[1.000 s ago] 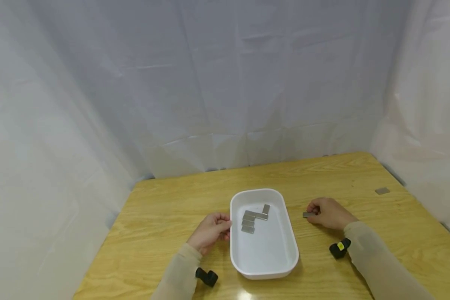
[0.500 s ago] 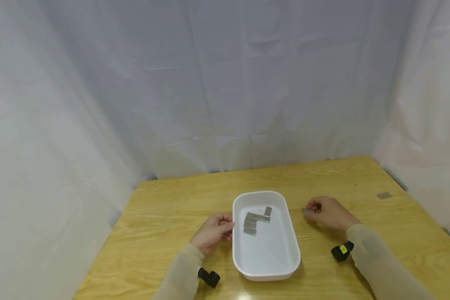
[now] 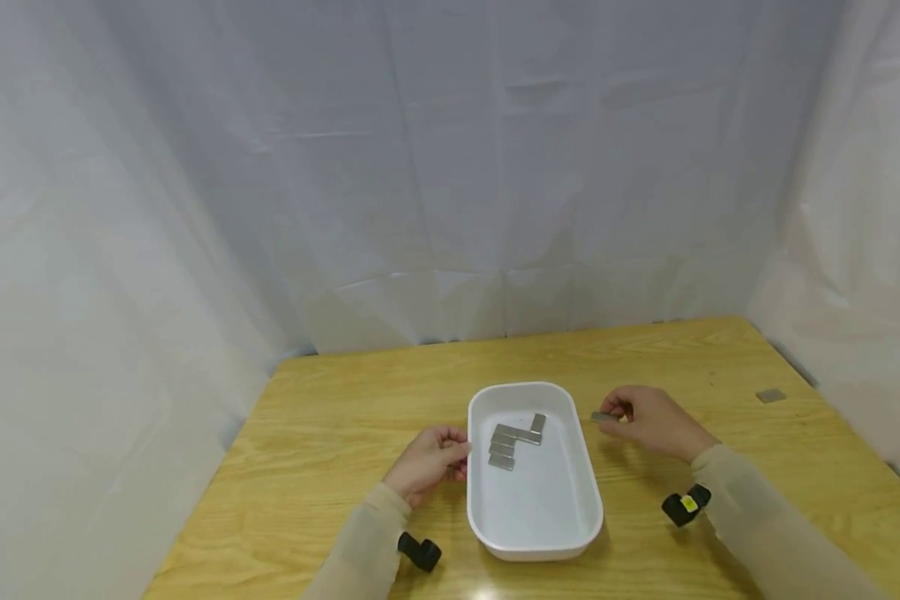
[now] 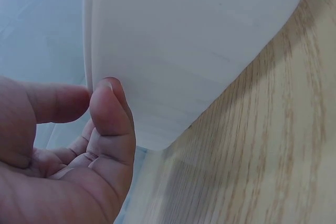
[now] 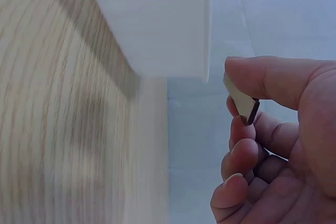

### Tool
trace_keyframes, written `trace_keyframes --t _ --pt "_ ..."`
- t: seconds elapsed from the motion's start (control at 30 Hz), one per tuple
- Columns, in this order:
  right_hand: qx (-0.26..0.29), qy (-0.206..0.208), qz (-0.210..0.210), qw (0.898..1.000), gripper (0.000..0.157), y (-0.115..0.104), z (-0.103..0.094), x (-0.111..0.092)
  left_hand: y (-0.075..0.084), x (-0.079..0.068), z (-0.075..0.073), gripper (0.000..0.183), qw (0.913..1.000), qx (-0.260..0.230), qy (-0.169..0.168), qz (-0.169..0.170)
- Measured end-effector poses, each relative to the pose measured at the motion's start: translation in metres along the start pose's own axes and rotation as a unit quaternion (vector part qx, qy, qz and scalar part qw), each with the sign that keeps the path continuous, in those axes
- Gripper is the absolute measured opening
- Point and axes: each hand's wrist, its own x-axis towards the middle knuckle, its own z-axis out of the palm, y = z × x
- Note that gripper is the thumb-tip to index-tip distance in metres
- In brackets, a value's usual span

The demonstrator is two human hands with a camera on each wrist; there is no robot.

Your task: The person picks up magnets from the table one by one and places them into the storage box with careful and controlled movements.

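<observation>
A white rectangular tray (image 3: 540,517) stands on the wooden table, and several small flat grey metal rectangles (image 3: 514,432) lie in its far left part. My left hand (image 3: 427,463) pinches the tray's left rim between thumb and fingers; the left wrist view shows the fingertips (image 4: 111,111) against the outer wall. To the right of the tray, raised off the table, my right hand (image 3: 648,421) pinches one metal rectangle (image 5: 239,98) between thumb and index finger. Its other fingers are curled below. Part of that piece is hidden by the thumb.
Another grey metal rectangle (image 3: 771,395) lies on the table (image 3: 330,433) near its right edge. White sheeting (image 3: 450,183) hangs behind and on both sides. Each wrist carries a black camera mount (image 3: 686,505).
My right hand has lifted the metal rectangle and moved it left, closer to the tray. The left hand keeps its grip on the rim. The head view has shifted slightly.
</observation>
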Motion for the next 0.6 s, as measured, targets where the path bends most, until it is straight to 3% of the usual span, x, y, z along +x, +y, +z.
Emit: trace_keyframes --t 0.6 --pt "-0.041 -0.061 -0.06 0.995 0.012 -0.04 -0.005 0.011 -0.001 0.005 0.002 0.025 1.0 0.001 -0.006 0.004"
